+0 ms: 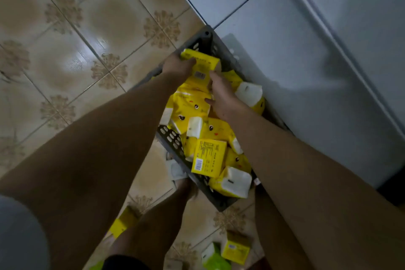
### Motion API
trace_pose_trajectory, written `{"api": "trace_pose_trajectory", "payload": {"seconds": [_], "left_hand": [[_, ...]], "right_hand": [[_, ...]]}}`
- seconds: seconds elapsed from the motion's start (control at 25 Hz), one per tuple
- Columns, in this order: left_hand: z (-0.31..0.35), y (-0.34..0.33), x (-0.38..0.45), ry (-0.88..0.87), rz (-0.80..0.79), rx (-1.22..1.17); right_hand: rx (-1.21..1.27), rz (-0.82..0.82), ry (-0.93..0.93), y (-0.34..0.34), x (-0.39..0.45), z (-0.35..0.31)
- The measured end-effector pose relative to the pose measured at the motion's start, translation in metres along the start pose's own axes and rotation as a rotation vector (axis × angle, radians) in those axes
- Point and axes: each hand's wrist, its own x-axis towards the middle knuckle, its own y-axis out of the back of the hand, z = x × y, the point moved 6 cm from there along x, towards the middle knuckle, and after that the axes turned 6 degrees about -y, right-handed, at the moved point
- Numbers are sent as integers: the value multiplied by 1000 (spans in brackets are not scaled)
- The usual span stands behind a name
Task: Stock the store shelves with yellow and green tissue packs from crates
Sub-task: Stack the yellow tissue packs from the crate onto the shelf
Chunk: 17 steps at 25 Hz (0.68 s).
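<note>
A dark grey plastic crate [173,139] on the tiled floor holds several yellow tissue packs [209,158] with cartoon faces. Over the crate's far end, my left hand [178,66] grips a yellow tissue pack [202,62] by its left side, fingers curled round it. My right hand [223,96] reaches in just below, fingertips at the pack's near edge, palm over other packs; whether it holds one is hidden.
A grey-white shelf base [306,61] runs along the crate's right side. Loose yellow packs [235,250] and a green pack [215,258] lie on the floor near my legs, another yellow pack [122,223] to the left. Patterned beige floor tiles [76,50] spread left.
</note>
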Motion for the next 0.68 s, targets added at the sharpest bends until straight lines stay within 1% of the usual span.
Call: {"api": "trace_pose_trajectory", "payload": {"seconds": [0.12, 0.2, 0.28, 0.36, 0.4, 0.44, 0.52, 0.56, 0.64, 0.68], "left_hand": [[-25, -2, 4, 95, -15, 10], [-20, 2, -22, 158, -64, -85], [16, 14, -76, 187, -131, -215], [45, 22, -127, 194, -233, -330], [59, 29, -152, 198, -277, -396], [69, 35, -174, 239, -307, -480], [100, 54, -223, 323, -406, -630], [112, 62, -241, 334, -455, -670], [137, 86, -276, 295, -535, -749], [151, 99, -290, 273, -581, -817]], "right_hand": [[-57, 25, 57, -1, -10, 0], [-82, 24, 137, 3, -37, -2], [-157, 47, 304, 7, -84, -9], [-311, 109, 483, 10, -144, -25], [-373, 141, 527, 11, -179, -36], [-410, 148, 543, 12, -208, -42], [-441, 99, 595, 11, -278, -65], [-458, 59, 624, 6, -308, -76], [-428, 26, 737, -2, -368, -98], [-334, 52, 792, -1, -393, -110]]}}
